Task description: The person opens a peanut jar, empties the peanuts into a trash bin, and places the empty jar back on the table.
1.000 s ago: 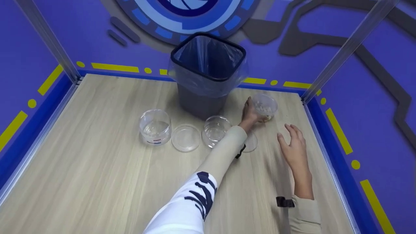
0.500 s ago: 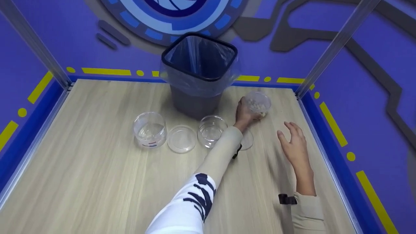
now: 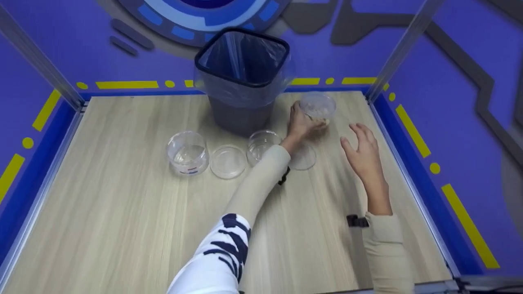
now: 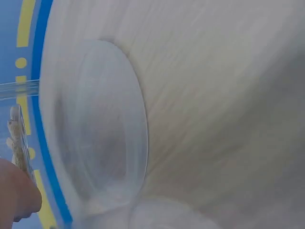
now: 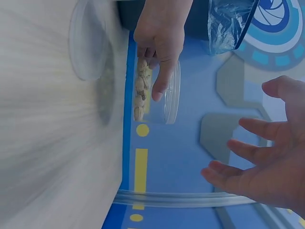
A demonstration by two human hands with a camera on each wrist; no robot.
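Note:
My left hand (image 3: 301,124) reaches toward the back right and grips a clear round jar (image 3: 318,105) by its side. Light tan, shelled-nut-like pieces (image 5: 139,90) lie in the jar's bottom. A thick translucent rim or lid tops it; I cannot tell which. In the right wrist view the jar is off the table, thumb along its wall. My right hand (image 3: 363,153) hovers to its right, fingers spread, touching nothing. A flat clear lid (image 3: 303,157) lies under my left wrist. Partly behind my left forearm stands a clear jar (image 3: 261,143).
Another clear jar (image 3: 188,154) stands at the left, with a second flat clear lid (image 3: 228,161) beside it. A dark lined trash bin (image 3: 241,108) stands at the back middle. Blue-purple walls (image 3: 461,134) bound the wooden table (image 3: 135,228).
The head view has shifted, so the scene sits higher and farther left. My left forearm covers less of the lid beneath it. The left hand still grips its jar; the right hand stays spread.

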